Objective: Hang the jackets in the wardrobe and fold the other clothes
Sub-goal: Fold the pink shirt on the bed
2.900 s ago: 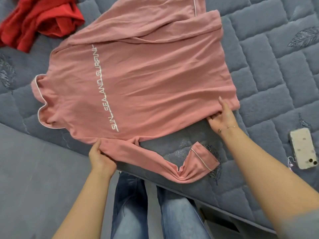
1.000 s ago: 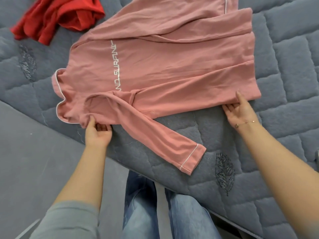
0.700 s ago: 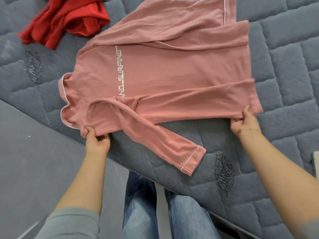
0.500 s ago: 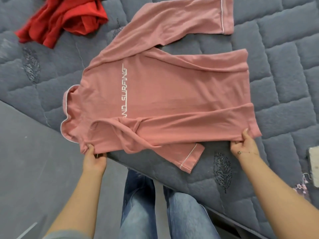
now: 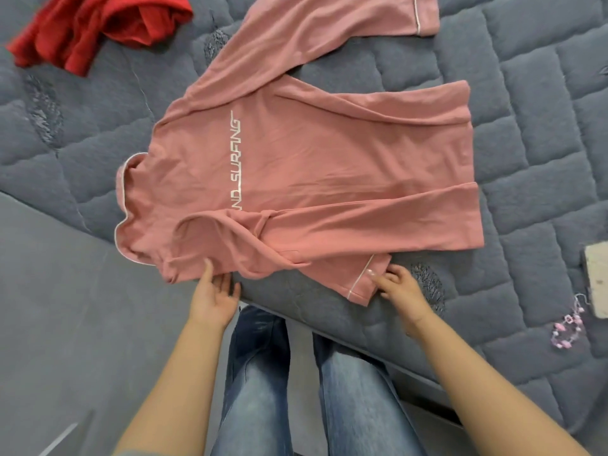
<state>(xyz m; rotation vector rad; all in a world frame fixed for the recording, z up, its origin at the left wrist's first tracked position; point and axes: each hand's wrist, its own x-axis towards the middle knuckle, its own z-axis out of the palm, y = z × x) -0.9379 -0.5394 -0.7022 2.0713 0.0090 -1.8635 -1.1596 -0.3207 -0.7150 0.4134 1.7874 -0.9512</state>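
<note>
A pink long-sleeved top (image 5: 329, 166) with white piping and white lettering lies back-up on the grey quilted bed (image 5: 526, 143), collar to the left. Its near side is folded over the back, and the far sleeve stretches away at the top. My left hand (image 5: 215, 296) rests open at the near shoulder fold, fingertips touching the cloth. My right hand (image 5: 396, 284) pinches the cuff of the near sleeve at the bed's front edge.
A crumpled red garment (image 5: 95, 28) lies at the far left of the bed. A phone (image 5: 597, 278) with a pink beaded charm (image 5: 567, 327) sits at the right edge. My jeans-clad legs stand against the bed's front edge, grey floor to the left.
The near side was folded over the back and the top slid toward me. My right hand left the hem and took the near cuff. My left hand opened at the shoulder.
</note>
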